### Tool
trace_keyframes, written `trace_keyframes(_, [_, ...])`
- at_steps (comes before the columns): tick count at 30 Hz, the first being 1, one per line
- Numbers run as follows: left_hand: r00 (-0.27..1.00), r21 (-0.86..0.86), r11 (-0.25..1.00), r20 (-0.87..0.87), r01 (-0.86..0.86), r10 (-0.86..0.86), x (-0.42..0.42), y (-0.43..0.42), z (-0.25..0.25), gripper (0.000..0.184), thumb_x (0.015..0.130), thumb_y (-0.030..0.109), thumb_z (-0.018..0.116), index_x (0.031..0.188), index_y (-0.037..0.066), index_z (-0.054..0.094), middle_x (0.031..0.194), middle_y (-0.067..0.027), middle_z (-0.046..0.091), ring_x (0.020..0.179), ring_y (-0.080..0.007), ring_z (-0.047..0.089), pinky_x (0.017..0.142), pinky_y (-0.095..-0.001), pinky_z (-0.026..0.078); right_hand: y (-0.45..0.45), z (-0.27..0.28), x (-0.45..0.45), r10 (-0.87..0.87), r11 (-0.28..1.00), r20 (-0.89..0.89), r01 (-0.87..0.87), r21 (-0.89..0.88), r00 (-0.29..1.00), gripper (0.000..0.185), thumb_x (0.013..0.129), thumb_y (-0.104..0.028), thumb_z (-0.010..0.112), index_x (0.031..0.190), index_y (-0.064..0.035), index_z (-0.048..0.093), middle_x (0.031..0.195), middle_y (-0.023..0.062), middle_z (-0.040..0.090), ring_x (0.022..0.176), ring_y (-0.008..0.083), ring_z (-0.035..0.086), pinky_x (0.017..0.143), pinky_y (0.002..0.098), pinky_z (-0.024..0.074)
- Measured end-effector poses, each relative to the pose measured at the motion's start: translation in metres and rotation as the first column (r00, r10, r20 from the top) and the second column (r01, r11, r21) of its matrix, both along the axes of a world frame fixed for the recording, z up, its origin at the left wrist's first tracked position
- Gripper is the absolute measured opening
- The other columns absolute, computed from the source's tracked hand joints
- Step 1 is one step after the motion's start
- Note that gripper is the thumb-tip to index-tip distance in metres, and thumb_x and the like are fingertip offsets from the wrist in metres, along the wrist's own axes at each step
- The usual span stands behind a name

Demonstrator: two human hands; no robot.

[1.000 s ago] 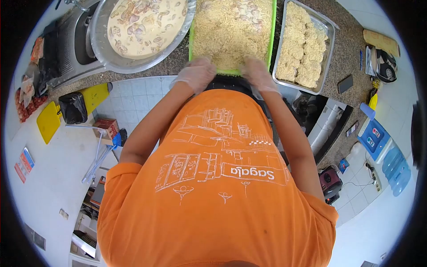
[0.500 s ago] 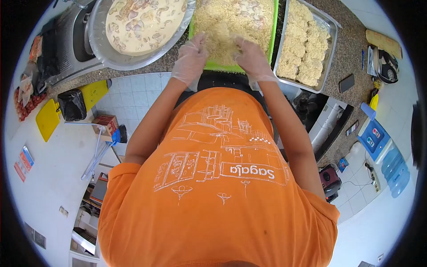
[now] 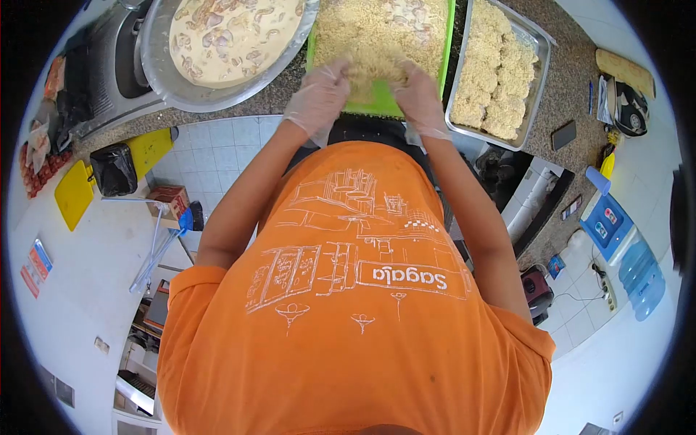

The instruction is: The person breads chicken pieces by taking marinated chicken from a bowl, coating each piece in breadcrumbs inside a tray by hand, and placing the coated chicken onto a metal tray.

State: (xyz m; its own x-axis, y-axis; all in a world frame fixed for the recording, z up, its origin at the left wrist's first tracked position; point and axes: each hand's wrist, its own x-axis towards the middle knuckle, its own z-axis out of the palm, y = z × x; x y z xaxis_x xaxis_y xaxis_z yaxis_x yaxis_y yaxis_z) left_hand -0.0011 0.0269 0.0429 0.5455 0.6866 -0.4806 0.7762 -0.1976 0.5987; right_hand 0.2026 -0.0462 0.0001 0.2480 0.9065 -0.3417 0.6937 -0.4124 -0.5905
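Observation:
Both hands wear clear plastic gloves and are at the near part of a green tray of pale crumbs. My left hand is at the tray's left side, its fingers curled at a blurred, crumb-covered mass. At that mass's right end is my right hand, fingers bent inward. Bare green tray bottom shows just below the mass. Pieces in pale batter fill a large metal bowl on the left. On the right, a metal tray holds rows of crumb-coated pieces.
A sink lies left of the bowl. On the granite counter to the right are a phone and, farther down, another phone. Below on the left are a yellow dustpan and a black bag.
Both hands have risen from the tray's near edge and moved farther into it. The crumbs between them have shifted away, uncovering green tray bottom. The view has shifted slightly.

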Motion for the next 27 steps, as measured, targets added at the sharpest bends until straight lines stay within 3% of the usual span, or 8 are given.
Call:
trace_keyframes(2, [0.942, 0.576, 0.746, -0.220, 0.335, -0.254, -0.012, 0.001, -0.055, 0.037, 0.095, 0.014, 0.047, 0.124, -0.006, 0.061, 0.136, -0.0298, 0.056, 0.123, -0.0413, 0.057, 0.106, -0.0434, 0.046, -0.008, -0.010, 0.013, 0.034, 0.987, 0.148, -0.056, 0.149, 0.988, 0.042, 0.084, -0.017, 0.070, 0.122, 0.0010, 0.066, 0.122, 0.0266, 0.066, 0.118, 0.0416, 0.061, 0.102, 0.0455, 0.0488])
trace_keyframes(5, [0.959, 0.698, 0.679, -0.037, 0.226, -0.281, 0.008, -0.004, -0.074, 0.035, 0.093, 0.010, 0.049, 0.118, -0.008, 0.064, 0.134, -0.0295, 0.054, 0.121, -0.0405, 0.057, 0.107, -0.0430, 0.046, -0.018, -0.017, 0.001, 0.173, 0.981, 0.391, -0.193, 0.013, 0.904, 0.042, 0.086, -0.016, 0.067, 0.124, 0.0008, 0.063, 0.118, 0.0259, 0.066, 0.117, 0.0409, 0.061, 0.102, 0.0464, 0.0483])
trace_keyframes(8, [0.961, 0.285, 0.918, -0.105, 0.277, -0.257, 0.004, -0.024, 0.008, 0.045, 0.097, 0.016, 0.048, 0.138, -0.001, 0.053, 0.143, -0.0258, 0.049, 0.134, -0.0402, 0.048, 0.112, -0.0483, 0.040, -0.025, 0.010, -0.009, 0.274, 0.960, 0.184, -0.257, -0.115, 0.944, 0.042, 0.086, -0.014, 0.064, 0.125, 0.0015, 0.061, 0.118, 0.0270, 0.064, 0.116, 0.0409, 0.060, 0.102, 0.0471, 0.0474])
trace_keyframes(11, [0.761, -0.026, 0.818, -0.351, 0.574, -0.545, -0.007, -0.028, -0.009, 0.041, 0.095, 0.017, 0.050, 0.131, -0.001, 0.056, 0.137, -0.0274, 0.054, 0.131, -0.0414, 0.050, 0.108, -0.0501, 0.043, -0.034, -0.031, -0.007, 0.185, 0.983, 0.095, -0.184, -0.023, 0.978, 0.037, 0.086, -0.013, 0.065, 0.120, 0.0020, 0.064, 0.113, 0.0276, 0.065, 0.112, 0.0427, 0.061, 0.101, 0.0486, 0.0480])
trace_keyframes(15, [0.922, -0.044, 0.937, -0.171, 0.346, -0.348, 0.020, -0.034, -0.054, 0.037, 0.093, 0.017, 0.052, 0.126, 0.001, 0.058, 0.125, -0.0288, 0.059, 0.121, -0.0397, 0.058, 0.103, -0.0496, 0.046, -0.028, -0.078, -0.040, 0.088, 0.966, -0.028, -0.079, 0.247, 0.996, 0.023, 0.086, -0.012, 0.060, 0.105, -0.0003, 0.068, 0.099, 0.0272, 0.068, 0.098, 0.0453, 0.065, 0.088, 0.0517, 0.0514])
trace_keyframes(19, [0.997, -0.416, 0.907, 0.014, 0.070, -0.071, 0.042, -0.017, -0.016, 0.039, 0.092, 0.017, 0.053, 0.128, 0.003, 0.056, 0.114, -0.0288, 0.062, 0.110, -0.0406, 0.062, 0.100, -0.0486, 0.048, -0.009, -0.032, -0.014, -0.064, 0.998, -0.128, 0.061, -0.026, 0.990, 0.034, 0.087, -0.015, 0.065, 0.116, 0.0026, 0.064, 0.115, 0.0278, 0.065, 0.109, 0.0449, 0.062, 0.096, 0.0497, 0.0494])
trace_keyframes(23, [0.959, 0.080, 0.997, 0.284, 0.000, -0.023, 0.026, -0.017, -0.025, 0.051, 0.093, 0.020, 0.050, 0.137, -0.006, 0.050, 0.121, -0.0280, 0.062, 0.120, -0.0406, 0.059, 0.104, -0.0461, 0.046, -0.016, 0.001, 0.017, 0.024, 0.973, 0.023, -0.028, 0.227, 0.999, 0.037, 0.091, -0.014, 0.061, 0.124, 0.0035, 0.061, 0.119, 0.0287, 0.065, 0.113, 0.0422, 0.062, 0.099, 0.0481, 0.0491])
trace_keyframes(27, [0.985, 0.385, 0.908, -0.040, 0.168, -0.165, 0.029, 0.003, -0.067, 0.068, 0.092, 0.027, 0.049, 0.148, -0.009, 0.037, 0.138, -0.0324, 0.053, 0.135, -0.0410, 0.048, 0.115, -0.0447, 0.037, -0.012, -0.053, 0.009, 0.219, 0.816, 0.553, -0.462, 0.348, 0.804, 0.037, 0.092, -0.008, 0.052, 0.127, 0.0040, 0.058, 0.114, 0.0308, 0.065, 0.114, 0.0404, 0.063, 0.097, 0.0484, 0.0510])
